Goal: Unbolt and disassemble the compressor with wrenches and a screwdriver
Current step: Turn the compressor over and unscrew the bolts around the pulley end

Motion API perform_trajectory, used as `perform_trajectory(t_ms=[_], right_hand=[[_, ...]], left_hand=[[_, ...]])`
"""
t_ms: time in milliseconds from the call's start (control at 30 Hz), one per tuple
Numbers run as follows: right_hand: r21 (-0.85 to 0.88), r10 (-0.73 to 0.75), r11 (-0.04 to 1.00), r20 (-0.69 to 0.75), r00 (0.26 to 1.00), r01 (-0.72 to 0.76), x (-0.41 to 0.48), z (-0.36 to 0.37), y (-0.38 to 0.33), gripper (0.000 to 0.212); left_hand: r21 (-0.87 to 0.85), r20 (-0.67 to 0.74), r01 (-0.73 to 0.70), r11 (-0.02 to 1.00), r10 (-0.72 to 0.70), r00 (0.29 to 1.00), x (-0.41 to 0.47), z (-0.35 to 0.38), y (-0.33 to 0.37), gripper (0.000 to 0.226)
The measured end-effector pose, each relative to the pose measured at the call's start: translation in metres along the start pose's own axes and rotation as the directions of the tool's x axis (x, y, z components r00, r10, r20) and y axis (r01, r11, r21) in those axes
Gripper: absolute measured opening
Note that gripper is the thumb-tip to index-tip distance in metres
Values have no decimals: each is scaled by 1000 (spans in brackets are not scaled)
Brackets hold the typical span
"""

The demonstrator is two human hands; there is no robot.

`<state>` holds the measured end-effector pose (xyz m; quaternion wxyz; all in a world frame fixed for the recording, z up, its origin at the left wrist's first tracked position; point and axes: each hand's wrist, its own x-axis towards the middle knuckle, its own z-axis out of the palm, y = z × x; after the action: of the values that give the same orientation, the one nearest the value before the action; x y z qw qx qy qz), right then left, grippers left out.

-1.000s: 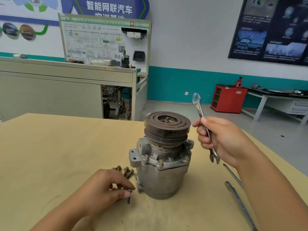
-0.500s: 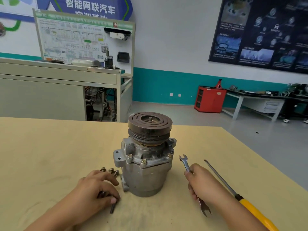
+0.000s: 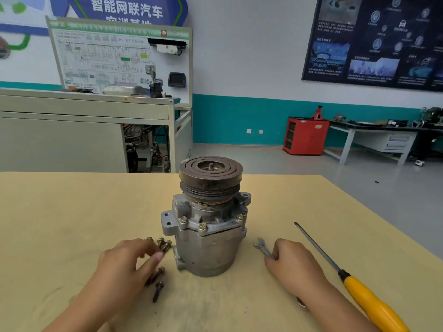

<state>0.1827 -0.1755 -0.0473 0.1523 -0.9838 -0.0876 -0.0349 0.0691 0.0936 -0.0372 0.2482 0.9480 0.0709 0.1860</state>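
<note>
Your left fingers (image 3: pixel 143 248) hang loosely spread, gripping nothing I can see, just over the loose bolts (image 3: pixel 164 243) gathered beside the compressor (image 3: pixel 208 248), likely so none roll off. Your right fingers (image 3: pixel 279 251) curl round the wrench (image 3: pixel 260 244), pressing it flat on the desk (image 3: pixel 72 224), its open end poking out ahead of them. The compressor stands upright between both sets of fingers, flange bolts (image 3: pixel 202 226) not yet out. The screwdriver (image 3: pixel 359 291) lies just right of your right fingers, within reach.
</note>
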Motion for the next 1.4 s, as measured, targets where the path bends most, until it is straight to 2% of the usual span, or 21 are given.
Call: perform_trajectory(t_ms=[67,167,233,367,400,467,533,600,700,833,967,1033,1167,1400], right_hand=[[-22,-14,1000,-9,1000,14,1,0,4,26],[-44,-74,996,10,997,75,5,-2,9,30],[49,-88,995,12,996,87,7,-10,14,31],[292,53,956,-190,980,5,13,-46,40,27],[288,89,957,-174,981,-36,13,-55,46,28],[211,123,969,40,992,-128,10,-65,56,29],[58,157,981,323,933,-186,6,-66,57,30],[-68,183,983,445,877,-171,5,-63,54,29],[-146,175,982,467,867,-120,9,-58,53,30],[-97,105,992,355,929,-75,13,-52,52,25],[0,-11,1000,220,975,11,12,-54,49,31],[137,-94,988,176,980,70,11,-56,49,34],[538,-217,839,188,958,84,4,-65,42,25],[728,-295,677,129,947,112,-8,-74,26,21]], left_hand=[[-139,-145,97,985,-117,982,0,2,2,15],[-223,-198,120,967,-165,966,-1,7,4,9],[-263,-195,108,959,-162,967,-2,8,5,12],[-292,-173,79,953,-134,976,-4,9,9,41],[-309,-161,79,948,-134,978,-4,10,9,52],[-364,-144,77,928,-137,980,-2,10,11,66],[-434,-139,58,899,-130,982,2,11,15,69],[-473,-140,34,880,-113,984,8,12,20,67],[-480,-120,-1,877,-64,991,15,14,21,69],[-440,-79,-45,897,12,997,19,18,17,87],[-403,-154,-61,913,-2,988,21,25,18,82],[-386,-192,-65,920,-12,981,22,26,19,75],[-344,-244,-48,938,-40,969,19,27,22,77],[-341,-283,-18,940,-84,955,5,34,30,72]])
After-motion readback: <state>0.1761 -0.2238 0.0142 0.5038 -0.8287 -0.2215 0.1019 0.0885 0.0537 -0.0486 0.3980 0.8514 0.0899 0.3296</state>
